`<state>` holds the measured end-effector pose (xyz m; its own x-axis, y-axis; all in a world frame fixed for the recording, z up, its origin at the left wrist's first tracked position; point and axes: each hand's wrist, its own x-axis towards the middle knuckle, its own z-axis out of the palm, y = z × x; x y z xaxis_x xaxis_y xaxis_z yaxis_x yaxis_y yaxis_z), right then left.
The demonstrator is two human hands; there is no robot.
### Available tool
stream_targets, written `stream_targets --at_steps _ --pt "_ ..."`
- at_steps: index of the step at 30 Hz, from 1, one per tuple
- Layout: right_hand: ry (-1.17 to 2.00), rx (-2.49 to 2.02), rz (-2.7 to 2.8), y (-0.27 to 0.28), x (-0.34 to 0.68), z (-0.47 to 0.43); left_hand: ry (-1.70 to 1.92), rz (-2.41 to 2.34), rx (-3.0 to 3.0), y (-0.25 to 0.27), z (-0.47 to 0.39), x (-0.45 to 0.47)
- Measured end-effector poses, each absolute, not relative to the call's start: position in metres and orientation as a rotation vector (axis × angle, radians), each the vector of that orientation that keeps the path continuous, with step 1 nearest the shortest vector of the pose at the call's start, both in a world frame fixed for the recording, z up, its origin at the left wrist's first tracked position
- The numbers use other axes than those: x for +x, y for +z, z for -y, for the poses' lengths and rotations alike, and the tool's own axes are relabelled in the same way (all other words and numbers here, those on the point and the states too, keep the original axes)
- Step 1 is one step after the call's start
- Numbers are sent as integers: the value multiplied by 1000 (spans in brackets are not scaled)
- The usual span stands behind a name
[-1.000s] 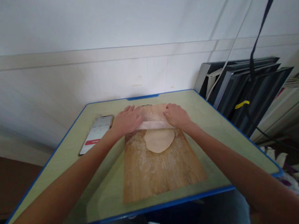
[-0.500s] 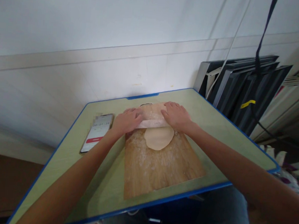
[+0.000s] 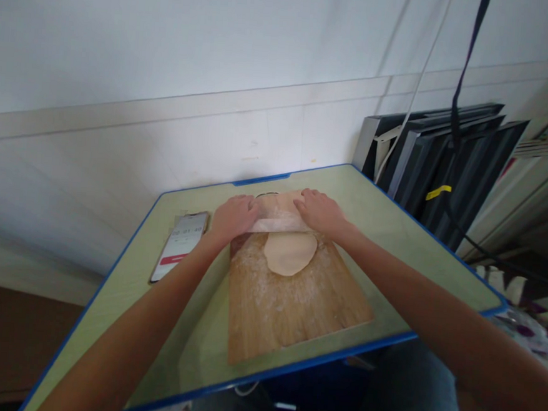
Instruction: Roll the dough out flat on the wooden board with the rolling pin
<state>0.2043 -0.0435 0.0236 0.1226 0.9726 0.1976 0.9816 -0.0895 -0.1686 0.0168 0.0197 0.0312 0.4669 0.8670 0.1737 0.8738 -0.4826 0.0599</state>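
A pale, flour-dusted rolling pin lies crosswise over the far part of a wooden board. My left hand is closed over its left end, and my right hand over its right end. Just on the near side of the pin shows a thin, roughly round sheet of dough, flat on the board. The pin sits at the dough's far edge; I cannot tell how much dough is under it. White flour is scattered over the wood around the dough.
The board rests on a light green table with a blue rim. A phone showing a running timer lies left of the board, close to my left forearm. Behind stands a white wall; dark panels lean at the right, with a hanging strap.
The rolling pin and both hands have shifted slightly away from me, baring a little more of the dough's far edge. The phone's timer has advanced. The whole view has shifted slightly.
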Motion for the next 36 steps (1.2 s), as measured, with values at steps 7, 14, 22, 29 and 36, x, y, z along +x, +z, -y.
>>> stream_targets --at_steps 7,14,22,29,36 --pt "-129 -2159 1893 26 206 35 -254 1661 -2600 29 -29 23" --pt "-38 -2220 1808 25 209 14 -197 1742 -2584 27 -49 28" --pt "-111 -2184 1917 28 203 35 -215 1620 -2626 24 -34 20" --pt "102 -2235 1825 22 210 9 -195 1748 -2539 24 -52 26" --pt "-1 -2231 1888 24 205 25 -190 1738 -2545 28 -31 23"
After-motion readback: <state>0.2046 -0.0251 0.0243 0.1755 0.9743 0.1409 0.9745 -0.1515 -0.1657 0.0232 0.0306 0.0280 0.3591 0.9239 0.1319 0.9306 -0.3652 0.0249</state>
